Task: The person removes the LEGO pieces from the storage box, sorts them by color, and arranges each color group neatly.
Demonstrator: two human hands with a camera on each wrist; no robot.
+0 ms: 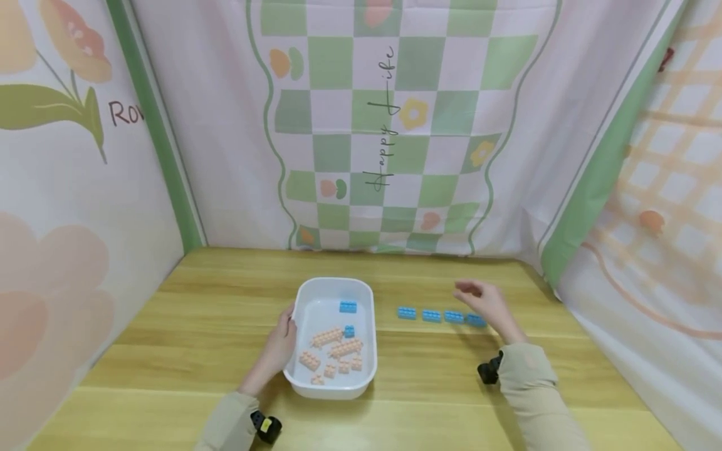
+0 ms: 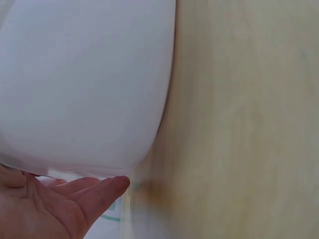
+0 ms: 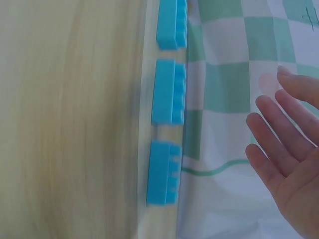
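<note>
Apparently aligning blue bricks point(image 1: 431, 316), holding tub point(image 1: 335, 392) with left hand point(image 1: 279, 344), with right hand point(image 1: 491, 305) loose, empty, likely needing another from tub.

The bench point(image 1: 434, 388) looks like smooth wood, faintly glossy; the tub point(image 1: 333, 393), smooth glossy plastic; the blue bricks point(image 1: 431, 316), studded plastic; the curtain point(image 1: 225, 125) at the bench's far edge, creased matt cloth.
</note>
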